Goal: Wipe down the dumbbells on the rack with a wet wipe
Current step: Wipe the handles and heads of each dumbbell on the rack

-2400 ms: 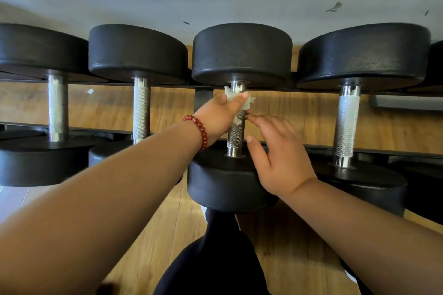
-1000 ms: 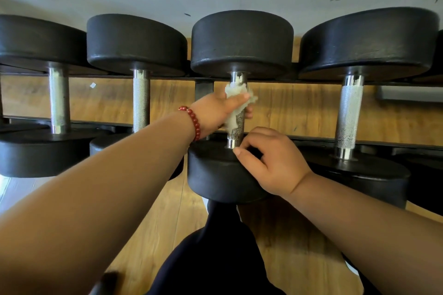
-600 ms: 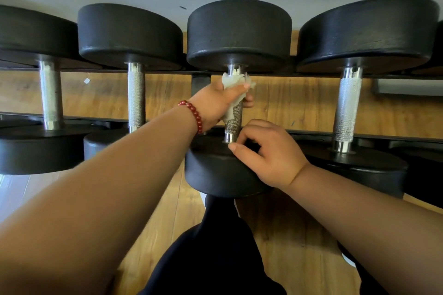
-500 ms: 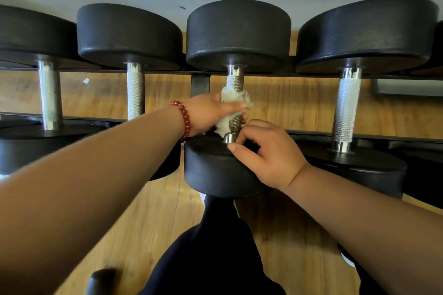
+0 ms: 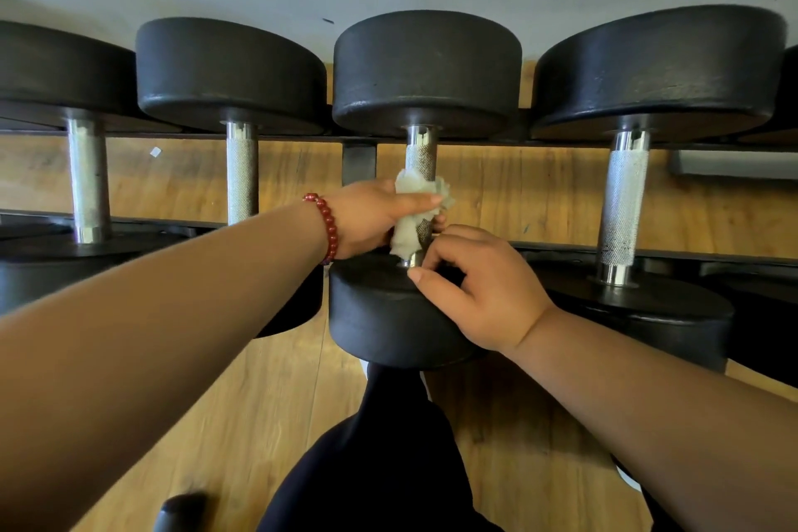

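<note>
Wet wipe (image 5: 416, 217) lower on handle (image 5: 421, 160); left hand (image 5: 367, 220) fingertips hidden.

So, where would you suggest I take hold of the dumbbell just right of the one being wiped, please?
Probably its knurled steel handle, at mid-length, reached from above and wrapped fully. The handle lies bare between the two broad black heads, with open space on both sides. The heads look too wide to grasp.
</note>
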{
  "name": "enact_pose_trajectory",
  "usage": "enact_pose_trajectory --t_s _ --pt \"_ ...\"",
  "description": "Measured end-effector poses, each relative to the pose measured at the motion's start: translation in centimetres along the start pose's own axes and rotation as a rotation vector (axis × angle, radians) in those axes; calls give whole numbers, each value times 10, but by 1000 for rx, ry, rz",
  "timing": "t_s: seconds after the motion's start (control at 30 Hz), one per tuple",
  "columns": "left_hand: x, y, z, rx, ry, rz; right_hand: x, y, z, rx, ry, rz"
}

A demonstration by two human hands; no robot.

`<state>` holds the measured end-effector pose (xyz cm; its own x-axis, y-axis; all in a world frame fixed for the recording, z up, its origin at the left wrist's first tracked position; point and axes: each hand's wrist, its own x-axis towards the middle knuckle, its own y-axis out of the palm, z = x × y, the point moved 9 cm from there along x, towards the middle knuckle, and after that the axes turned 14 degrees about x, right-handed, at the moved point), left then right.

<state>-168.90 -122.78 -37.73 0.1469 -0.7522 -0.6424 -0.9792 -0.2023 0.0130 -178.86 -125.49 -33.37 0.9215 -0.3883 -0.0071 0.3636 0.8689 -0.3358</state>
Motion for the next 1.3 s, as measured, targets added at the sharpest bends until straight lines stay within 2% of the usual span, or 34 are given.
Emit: enact_pose_trajectory --t_s 0.17,0.23,0.33,0.37,0.5,0.63,0.73,0.8,0.87,0.93,1.0,1.07,1.2,1.3 --pt "10 -20 -30 -52 117 -235 -1 0 -1 -20 26 6" --pt "7 -16 -25 91 126 -219 -1 0 0 -11 23 7" --pt "-7 -6 1 441 43 -99 0 1 1 -12 18 18" --pt "-10 -6 7 489 18 -72 0 1 1 -18 19 21" --pt "-11 1 6 311 12 -4 0 0 3 -18 7 15" --pt "-4 -15 -13 -1 41 -195 0 1 1 -26 27 24" --pt "7 -24 -25 47 92 -347 0 1 2 -28 19 20" --pt "12 -23 -25 75 85 -379 0 1 1 -23 17 19" --pt "10 -14 -23 149 67 -298 0 1 0 -16 14 16" --pt "6 -9 -12 325 7 -192 0 1 -2 -11 8 13" --pt "0 -11 -5 436 -51 -151 0 1 -2 0 8 10" --pt "4 -16 -12 375 -31 -181 -1 0 -1 3 12 -2" --pt "24 -29 -32 -14 52 -337 -1 0 0 -29 25 2" --pt "24 -16 -27 -16 47 -261 -1 0 1 -14 14 -1"
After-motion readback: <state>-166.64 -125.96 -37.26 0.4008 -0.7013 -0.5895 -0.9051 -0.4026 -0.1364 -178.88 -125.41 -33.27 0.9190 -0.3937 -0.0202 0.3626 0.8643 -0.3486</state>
